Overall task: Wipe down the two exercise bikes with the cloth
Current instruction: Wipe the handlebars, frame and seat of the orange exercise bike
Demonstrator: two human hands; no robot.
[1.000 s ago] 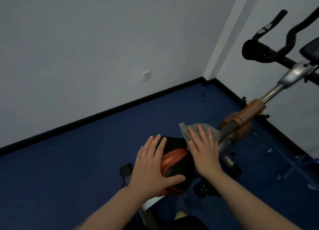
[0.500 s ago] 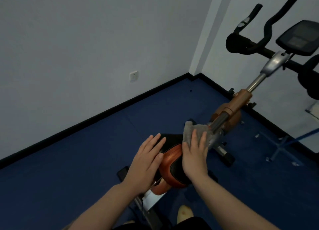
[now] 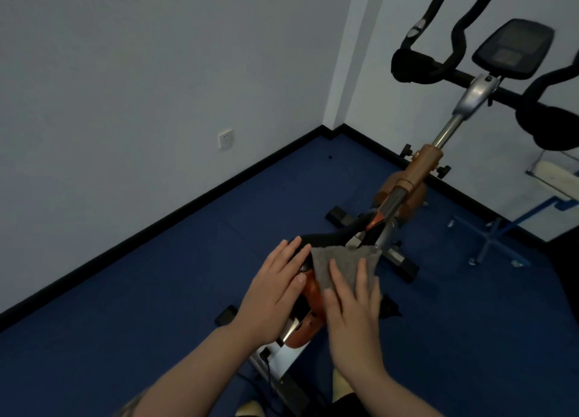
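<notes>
Blue floor and grey walls frame the exercise bike (image 3: 410,184), whose saddle (image 3: 308,286) sits at 6 o'clock from its handlebars (image 3: 445,62). We lay our left hand (image 3: 272,294) flat on the saddle's 9 o'clock side, likely to steady it, fingers straight and grasping nothing. Our right hand (image 3: 354,310) presses the grey cloth (image 3: 341,263) onto the saddle top, fingers flat, not curled.

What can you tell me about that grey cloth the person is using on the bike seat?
The cloth is a grey, fuzzy-looking rag, like terry or microfibre, spread flat rather than bunched. It lies draped over the black and orange saddle of the exercise bike, its far edge reaching toward the seat's nose. The right hand presses it down with straight fingers. The left hand rests on the saddle beside it, close to its left edge.
</notes>
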